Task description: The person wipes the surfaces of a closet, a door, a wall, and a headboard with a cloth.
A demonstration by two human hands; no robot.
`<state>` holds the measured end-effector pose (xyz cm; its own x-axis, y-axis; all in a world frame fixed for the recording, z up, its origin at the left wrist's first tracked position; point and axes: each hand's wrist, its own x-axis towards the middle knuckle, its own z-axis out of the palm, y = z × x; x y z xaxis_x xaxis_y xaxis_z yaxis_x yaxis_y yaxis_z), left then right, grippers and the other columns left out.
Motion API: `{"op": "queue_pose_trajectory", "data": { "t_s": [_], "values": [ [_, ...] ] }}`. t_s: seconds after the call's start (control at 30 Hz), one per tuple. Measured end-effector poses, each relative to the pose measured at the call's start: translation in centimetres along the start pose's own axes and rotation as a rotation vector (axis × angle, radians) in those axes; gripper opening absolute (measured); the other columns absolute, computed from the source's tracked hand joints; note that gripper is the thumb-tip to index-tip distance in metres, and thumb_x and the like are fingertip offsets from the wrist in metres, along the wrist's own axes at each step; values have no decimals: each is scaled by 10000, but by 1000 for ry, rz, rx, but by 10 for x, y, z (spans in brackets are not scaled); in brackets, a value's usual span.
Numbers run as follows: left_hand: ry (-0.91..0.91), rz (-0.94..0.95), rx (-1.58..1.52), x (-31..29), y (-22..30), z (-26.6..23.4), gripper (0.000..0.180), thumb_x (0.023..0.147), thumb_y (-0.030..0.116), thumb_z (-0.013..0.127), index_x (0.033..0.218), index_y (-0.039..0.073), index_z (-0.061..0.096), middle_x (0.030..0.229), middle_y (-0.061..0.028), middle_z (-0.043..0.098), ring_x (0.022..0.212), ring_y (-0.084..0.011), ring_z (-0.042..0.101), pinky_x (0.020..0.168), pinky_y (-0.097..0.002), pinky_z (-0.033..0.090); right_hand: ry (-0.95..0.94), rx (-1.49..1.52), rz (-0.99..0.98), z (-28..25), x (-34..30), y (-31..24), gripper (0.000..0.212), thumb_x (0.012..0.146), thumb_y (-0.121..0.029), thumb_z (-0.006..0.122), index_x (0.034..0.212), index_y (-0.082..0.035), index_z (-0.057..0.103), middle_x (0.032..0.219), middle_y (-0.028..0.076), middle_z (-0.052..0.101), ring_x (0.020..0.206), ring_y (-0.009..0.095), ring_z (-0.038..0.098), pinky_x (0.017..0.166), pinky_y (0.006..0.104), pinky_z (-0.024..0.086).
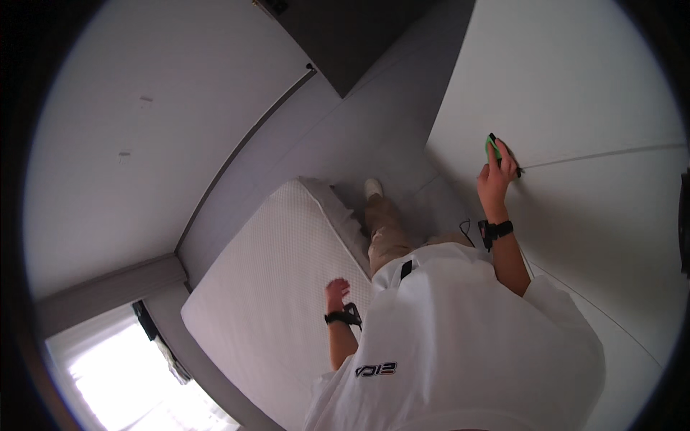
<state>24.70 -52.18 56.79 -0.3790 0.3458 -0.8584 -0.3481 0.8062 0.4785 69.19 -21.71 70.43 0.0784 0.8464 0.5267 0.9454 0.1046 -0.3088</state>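
My right hand [497, 178] is closed around a small green and black hand tool [493, 149], pressed to or just off a smooth white upright panel [568, 93]. The tool's black ends stick out past my fingers, and its exact kind is hard to make out. A thin straight seam [604, 154] runs across the panel beside it. Lower on the left, my left hand [336, 289] hangs with nothing in it, its fingers loosely apart and somewhat blurred. Behind that hand lies a white quilted mattress [259, 287]; I cannot tell whether they touch.
A dark, flat-sided piece of furniture [345, 43] stands beyond the grey floor [388, 122]. To the left rises a pale wall [165, 144] with a dark baseboard [244, 154]. A bright window [129, 366] is at the lower left. A thin dark cord [466, 231] loops near my right leg.
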Motion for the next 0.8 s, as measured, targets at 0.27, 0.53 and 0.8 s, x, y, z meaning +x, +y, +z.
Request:
{"op": "queue_pose_trajectory", "data": {
  "t_s": [0.27, 0.53, 0.8],
  "values": [
    [-253, 761, 392, 66, 203, 75, 219, 878, 200, 511, 905, 16, 628, 750, -37, 626, 706, -121, 571, 640, -267, 450, 306, 84, 46, -44, 29, -69, 532, 755, 84, 501, 1263, -69, 544, 1386, 102, 405, 1221, 286, 414, 1019, 415, 298],
    [-387, 985, 555, -25, 258, 134, 224, 908, 164, 484, 952, -2, 628, 795, -47, 652, 733, -132, 604, 681, -268, 479, 270, 384, 122, -62, 15, -166, 427, 809, 11, 554, 1226, -79, 562, 1404, 164, 367, 1210, 342, 457, 960, 390, 426],
    [-544, 769, 507, 11, 196, 77, 213, 890, 144, 493, 924, -10, 637, 798, -64, 657, 731, -132, 614, 674, -270, 490, 43, 471, 183, -37, -48, -193, 375, 831, -2, 559, 1195, -86, 592, 1391, 158, 373, 1109, 301, 550, 907, 365, 468]
  ]
}}
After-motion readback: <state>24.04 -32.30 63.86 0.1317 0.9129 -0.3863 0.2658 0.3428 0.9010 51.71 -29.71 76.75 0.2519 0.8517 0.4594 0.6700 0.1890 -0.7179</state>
